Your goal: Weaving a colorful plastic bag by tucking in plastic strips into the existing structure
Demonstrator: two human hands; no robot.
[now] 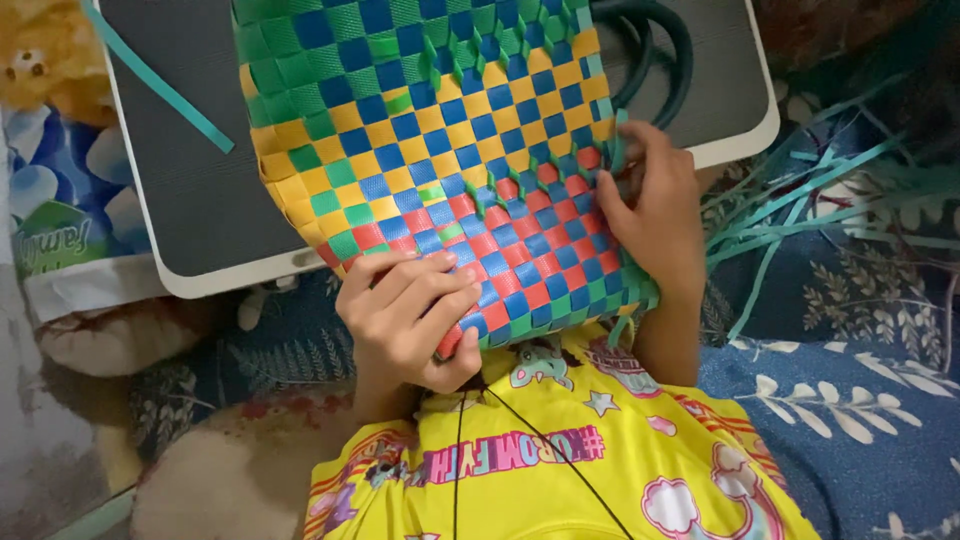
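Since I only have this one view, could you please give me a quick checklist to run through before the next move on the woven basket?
1. Left hand grips the woven basket at its near corner: ok.
2. Right hand rests on the basket's right edge: ok.
3. Basket lies partly on the grey lap table: ok.
4. Spare teal strips lie to the right: ok.
5. Dark handles free of the weave: cannot tell.

Grey lap tray (190,200) — woven basket (430,150) on it; teal strip (160,85) too.
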